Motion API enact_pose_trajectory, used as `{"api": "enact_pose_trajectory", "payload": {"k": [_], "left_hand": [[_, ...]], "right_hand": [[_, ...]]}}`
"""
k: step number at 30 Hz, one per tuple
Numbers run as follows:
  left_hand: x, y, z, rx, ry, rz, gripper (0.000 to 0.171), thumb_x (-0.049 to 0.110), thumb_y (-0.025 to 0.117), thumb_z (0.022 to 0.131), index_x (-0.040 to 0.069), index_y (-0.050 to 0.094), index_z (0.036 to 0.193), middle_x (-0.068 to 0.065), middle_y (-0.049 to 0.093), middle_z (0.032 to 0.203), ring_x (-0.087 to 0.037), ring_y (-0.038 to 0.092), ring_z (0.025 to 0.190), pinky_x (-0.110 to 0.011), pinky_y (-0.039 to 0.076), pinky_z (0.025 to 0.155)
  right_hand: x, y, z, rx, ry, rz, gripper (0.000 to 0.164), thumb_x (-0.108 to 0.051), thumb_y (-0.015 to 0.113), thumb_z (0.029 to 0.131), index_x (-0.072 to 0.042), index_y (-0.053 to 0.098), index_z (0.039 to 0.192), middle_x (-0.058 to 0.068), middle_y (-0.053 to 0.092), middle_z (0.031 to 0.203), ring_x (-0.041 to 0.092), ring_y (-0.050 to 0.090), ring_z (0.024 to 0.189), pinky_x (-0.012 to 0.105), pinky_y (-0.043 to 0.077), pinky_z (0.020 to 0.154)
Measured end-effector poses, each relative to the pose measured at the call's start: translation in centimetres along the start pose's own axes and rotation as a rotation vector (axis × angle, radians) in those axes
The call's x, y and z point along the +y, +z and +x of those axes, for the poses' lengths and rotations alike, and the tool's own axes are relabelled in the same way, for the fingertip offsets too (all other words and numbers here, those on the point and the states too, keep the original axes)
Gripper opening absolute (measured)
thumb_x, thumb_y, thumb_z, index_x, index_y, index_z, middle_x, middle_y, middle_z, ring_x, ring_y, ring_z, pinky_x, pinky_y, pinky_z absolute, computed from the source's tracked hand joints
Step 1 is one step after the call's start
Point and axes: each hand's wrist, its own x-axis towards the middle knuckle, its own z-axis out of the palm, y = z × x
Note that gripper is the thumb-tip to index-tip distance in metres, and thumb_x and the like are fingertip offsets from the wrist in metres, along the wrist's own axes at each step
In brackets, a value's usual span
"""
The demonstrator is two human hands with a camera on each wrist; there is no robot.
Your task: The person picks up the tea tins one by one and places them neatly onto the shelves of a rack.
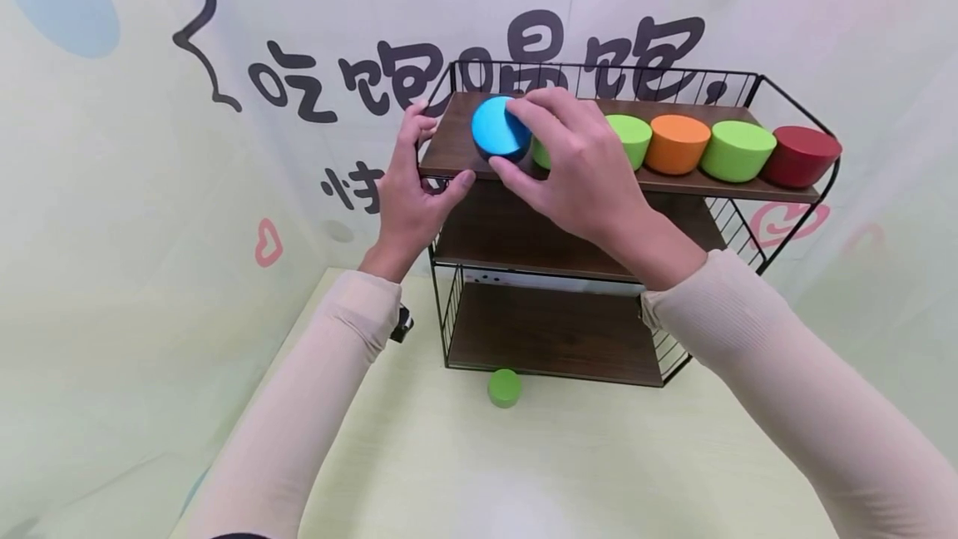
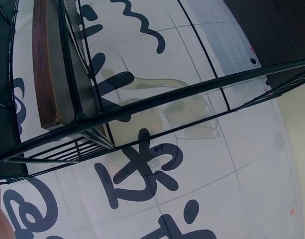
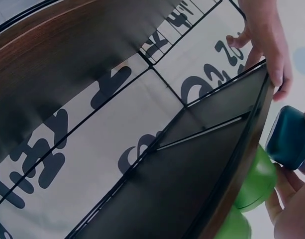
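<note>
A blue cylinder (image 1: pixel 500 127) is pinched between the thumb and fingers of my right hand (image 1: pixel 580 160), at the left part of the rack's top shelf (image 1: pixel 452 135). In the right wrist view the blue cylinder (image 3: pixel 290 138) is tilted beside a green cylinder (image 3: pixel 256 181). My left hand (image 1: pixel 415 190) grips the left end of the top shelf, thumb along the front edge and fingers around the side frame. Right of the blue piece stand green cylinders (image 1: pixel 630 140), one partly hidden by my right hand, then an orange cylinder (image 1: pixel 678 144), another green, and a dark red cylinder (image 1: pixel 802 156).
The black wire rack has a middle shelf (image 1: pixel 524 231) and a bottom shelf (image 1: pixel 554 331) of dark wood. A small green cylinder (image 1: pixel 505 388) is on the pale tabletop (image 1: pixel 479 464) before it. A printed wall sheet (image 1: pixel 299 15) hangs behind.
</note>
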Motion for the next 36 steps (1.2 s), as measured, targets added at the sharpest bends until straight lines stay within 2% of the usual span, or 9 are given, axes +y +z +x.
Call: {"api": "enact_pose_trajectory", "payload": {"k": [4, 15, 21, 29, 36], "left_hand": [[0.0, -0.1, 0.0, -0.009, -0.004, 0.003, 0.063, 0.041, 0.071, 0.085, 0.011, 0.043, 0.133, 0.008, 0.037, 0.156, -0.01, 0.053, 0.122, -0.035, 0.052, 0.062], [0.1, -0.1, 0.0, -0.018, -0.013, 0.001, 0.065, 0.047, 0.068, 0.086, 0.01, 0.043, 0.134, 0.007, 0.036, 0.157, -0.012, 0.053, 0.123, -0.045, 0.055, 0.064], [0.1, -0.1, -0.1, -0.009, -0.007, 0.022, 0.07, 0.06, 0.061, 0.087, 0.011, 0.043, 0.134, 0.007, 0.037, 0.157, -0.014, 0.055, 0.119, -0.041, 0.055, 0.063], [0.1, -0.1, -0.1, -0.015, -0.019, 0.026, 0.073, 0.063, 0.06, 0.087, 0.011, 0.043, 0.135, 0.008, 0.036, 0.157, -0.013, 0.055, 0.118, -0.04, 0.054, 0.063], [0.0, -0.1, -0.1, -0.006, -0.014, 0.022, 0.073, 0.064, 0.059, 0.087, 0.011, 0.043, 0.133, 0.011, 0.037, 0.156, -0.011, 0.055, 0.116, -0.036, 0.052, 0.06]], "right_hand": [[0.3, 0.3, 0.3, -0.034, 0.049, 0.004, 0.05, -0.027, 0.074, 0.089, 0.004, 0.063, 0.127, 0.02, 0.063, 0.12, 0.032, 0.058, 0.113, 0.044, 0.046, 0.098], [0.9, 0.9, 0.1, -0.071, 0.074, -0.051, 0.051, -0.031, 0.072, 0.09, 0.003, 0.064, 0.127, 0.02, 0.064, 0.122, 0.034, 0.057, 0.117, 0.045, 0.042, 0.104], [1.1, 1.0, 0.1, -0.087, 0.076, -0.095, 0.051, -0.035, 0.068, 0.091, 0.001, 0.064, 0.126, 0.018, 0.065, 0.121, 0.033, 0.055, 0.118, 0.044, 0.039, 0.106], [1.1, 1.3, 0.3, -0.108, 0.079, -0.151, 0.047, -0.039, 0.062, 0.095, 0.0, 0.067, 0.12, 0.017, 0.066, 0.115, 0.032, 0.054, 0.114, 0.045, 0.039, 0.104], [1.1, 1.3, 0.0, -0.105, 0.08, -0.182, 0.044, -0.037, 0.061, 0.095, 0.0, 0.067, 0.117, 0.017, 0.067, 0.114, 0.033, 0.053, 0.117, 0.045, 0.036, 0.107]]}}
